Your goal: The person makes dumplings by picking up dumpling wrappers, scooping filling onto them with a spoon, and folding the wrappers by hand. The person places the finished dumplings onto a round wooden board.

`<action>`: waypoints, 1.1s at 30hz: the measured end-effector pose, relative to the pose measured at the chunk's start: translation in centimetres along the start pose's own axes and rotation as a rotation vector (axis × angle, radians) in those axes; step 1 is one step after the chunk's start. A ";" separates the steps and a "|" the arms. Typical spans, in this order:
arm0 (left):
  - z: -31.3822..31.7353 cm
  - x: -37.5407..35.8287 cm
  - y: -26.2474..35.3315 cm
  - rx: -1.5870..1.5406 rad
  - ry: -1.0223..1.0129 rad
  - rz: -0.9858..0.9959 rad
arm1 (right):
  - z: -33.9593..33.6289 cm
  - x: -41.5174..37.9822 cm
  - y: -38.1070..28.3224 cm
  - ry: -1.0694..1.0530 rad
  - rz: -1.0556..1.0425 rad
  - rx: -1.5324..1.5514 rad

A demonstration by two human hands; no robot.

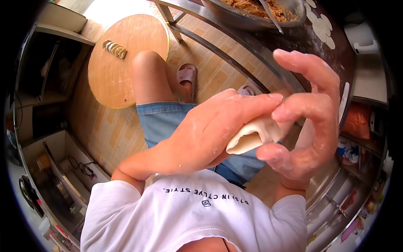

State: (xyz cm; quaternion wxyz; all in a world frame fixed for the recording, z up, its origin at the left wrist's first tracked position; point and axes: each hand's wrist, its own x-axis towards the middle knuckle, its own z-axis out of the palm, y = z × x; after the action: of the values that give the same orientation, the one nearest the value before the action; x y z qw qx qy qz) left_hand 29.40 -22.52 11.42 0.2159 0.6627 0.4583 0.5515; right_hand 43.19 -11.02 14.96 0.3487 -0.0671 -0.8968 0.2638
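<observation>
A folded white dumpling wrapper (255, 135) sits between my two hands, in front of my lap. Its near edge gapes a little, and whatever is inside is hidden. My left hand (210, 128) curls around it from the left, thumb side up. From the right, my right hand (312, 113) has its thumb and one bent finger at the wrapper's right end, while another finger sticks up apart. Flour dusts both hands. A metal bowl (252, 26) of orange-brown filling, with a spoon (272, 17) in it, is above on the dark table (294, 46).
Several round wrappers (322, 28) lie on the floured table beside the bowl. A row of finished dumplings (114, 49) rests on a round wooden board (130, 35) at upper left. Open shelving (65, 168) lines the left, and drawers (331, 201) are at lower right.
</observation>
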 end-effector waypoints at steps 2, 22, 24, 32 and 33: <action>-0.4 0.2 0.2 0.119 -0.012 0.011 | -0.3 0.7 -0.6 -0.054 0.041 -0.090; -0.7 -0.2 -0.5 0.092 -0.004 -0.066 | -0.2 2.5 -2.6 -0.233 -0.081 -0.548; -1.0 -0.2 -0.1 0.126 -0.051 -0.121 | -0.3 1.8 -2.4 -0.171 -0.070 -0.550; -1.1 -0.4 0.2 -0.071 -0.004 -0.223 | -1.0 0.8 -2.7 -0.158 -0.208 -0.628; -0.7 -0.3 0.3 -0.113 0.027 -0.225 | -0.6 0.9 -3.3 -0.167 -0.112 -0.658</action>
State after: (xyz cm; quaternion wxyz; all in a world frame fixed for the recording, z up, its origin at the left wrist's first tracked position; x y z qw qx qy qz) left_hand 28.82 -23.04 11.68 0.3071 0.5865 0.5009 0.5575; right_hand 43.08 -13.30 17.55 0.2478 -0.1047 -0.9616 -0.0544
